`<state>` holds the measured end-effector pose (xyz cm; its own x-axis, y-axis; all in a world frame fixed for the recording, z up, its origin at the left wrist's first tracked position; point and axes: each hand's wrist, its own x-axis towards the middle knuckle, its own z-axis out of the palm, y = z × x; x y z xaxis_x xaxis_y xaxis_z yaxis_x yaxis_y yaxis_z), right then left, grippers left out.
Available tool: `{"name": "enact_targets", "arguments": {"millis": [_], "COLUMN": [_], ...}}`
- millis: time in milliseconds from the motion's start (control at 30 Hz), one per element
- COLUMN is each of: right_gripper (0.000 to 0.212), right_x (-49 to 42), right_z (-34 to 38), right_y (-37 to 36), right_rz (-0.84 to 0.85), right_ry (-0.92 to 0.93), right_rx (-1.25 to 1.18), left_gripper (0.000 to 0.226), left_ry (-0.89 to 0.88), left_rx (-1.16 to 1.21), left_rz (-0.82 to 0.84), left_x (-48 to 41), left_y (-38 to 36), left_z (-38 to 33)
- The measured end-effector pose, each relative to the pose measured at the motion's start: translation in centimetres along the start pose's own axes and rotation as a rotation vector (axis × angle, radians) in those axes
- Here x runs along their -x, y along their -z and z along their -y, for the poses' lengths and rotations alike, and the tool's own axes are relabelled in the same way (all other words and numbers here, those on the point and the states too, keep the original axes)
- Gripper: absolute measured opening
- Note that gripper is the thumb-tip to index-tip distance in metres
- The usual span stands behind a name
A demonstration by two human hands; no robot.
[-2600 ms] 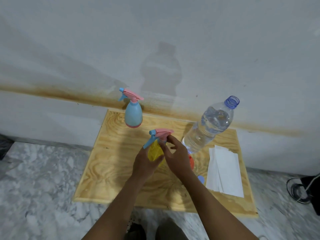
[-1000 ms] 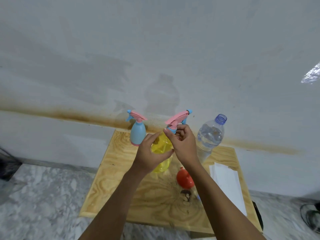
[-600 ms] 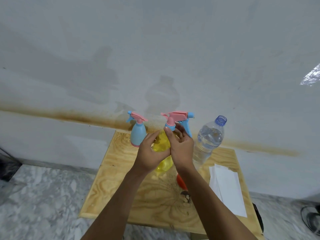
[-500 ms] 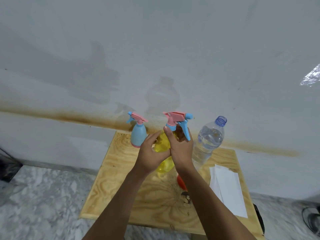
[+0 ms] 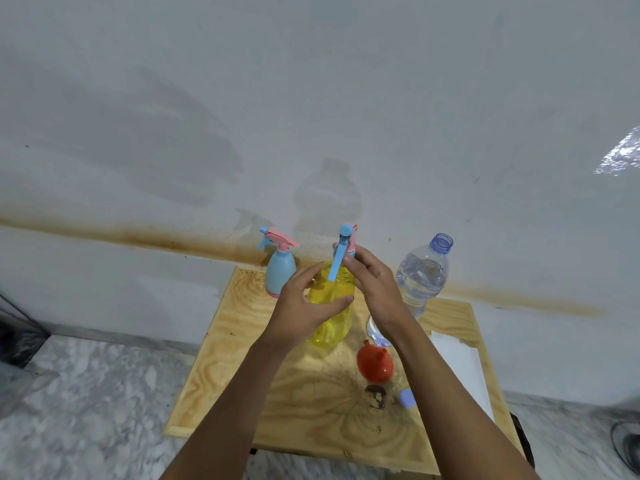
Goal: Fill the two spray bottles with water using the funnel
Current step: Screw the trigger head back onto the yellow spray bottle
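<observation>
My left hand [image 5: 302,307] grips the body of a yellow spray bottle [image 5: 333,323] held upright over the wooden table [image 5: 242,368]. My right hand [image 5: 372,284] pinches its pink and blue spray head [image 5: 344,249] at the neck, trigger pointing toward me. A blue spray bottle [image 5: 278,271] with a pink head stands at the back left. An open clear water bottle [image 5: 420,275] stands at the back right. A red funnel [image 5: 375,365] lies on the table below my right wrist.
A blue bottle cap [image 5: 408,399] lies near the funnel, beside a dark knot in the wood. White paper sheets [image 5: 460,368] lie on the table's right side. A stained white wall rises right behind the table. Marble floor surrounds it.
My right hand has turned the spray head round on the yellow bottle, so the trigger now points toward me. My left hand has kept its grip on the bottle body.
</observation>
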<state>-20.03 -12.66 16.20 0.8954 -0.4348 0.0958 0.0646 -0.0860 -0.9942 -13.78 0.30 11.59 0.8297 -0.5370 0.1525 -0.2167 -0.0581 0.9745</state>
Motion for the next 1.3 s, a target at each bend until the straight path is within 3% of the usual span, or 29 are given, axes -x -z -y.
{"name": "enact_targets", "arguments": {"millis": [167, 333, 467, 667, 933, 1133, 1300], "right_gripper": [0.030, 0.019, 0.010, 0.025, 0.013, 0.016, 0.011], "right_x": [0.1, 0.6, 0.8, 1.1, 1.8, 1.3, 1.3], "right_z": [-0.1, 0.1, -0.1, 0.2, -0.2, 0.2, -0.4], "right_y": [-0.5, 0.4, -0.5, -0.3, -1.6, 0.0, -0.2], "right_rz": [-0.144, 0.008, -0.171, 0.057, -0.158, 0.047, -0.016], "right_ry": [0.025, 0.014, 0.046, 0.026, 0.115, -0.019, 0.014], "right_rx": [0.064, 0.017, 0.012, 0.046, 0.177, 0.011, 0.127], "left_gripper": [0.061, 0.053, 0.053, 0.060, 0.054, 0.060, 0.062], "left_ry": [-0.020, -0.029, -0.007, -0.017, -0.085, 0.003, -0.016], "left_rx": [-0.032, -0.017, -0.011, -0.019, -0.039, -0.042, -0.055], "left_rz": [0.038, 0.035, 0.002, 0.077, 0.035, 0.141, 0.105], "left_x": [0.4, 0.9, 1.1, 1.4, 1.5, 1.3, 1.4], "left_y": [0.2, 0.5, 0.6, 0.8, 0.4, 1.3, 0.8], "left_z": [-0.2, -0.8, -1.0, -0.6, -0.3, 0.5, 0.9]}}
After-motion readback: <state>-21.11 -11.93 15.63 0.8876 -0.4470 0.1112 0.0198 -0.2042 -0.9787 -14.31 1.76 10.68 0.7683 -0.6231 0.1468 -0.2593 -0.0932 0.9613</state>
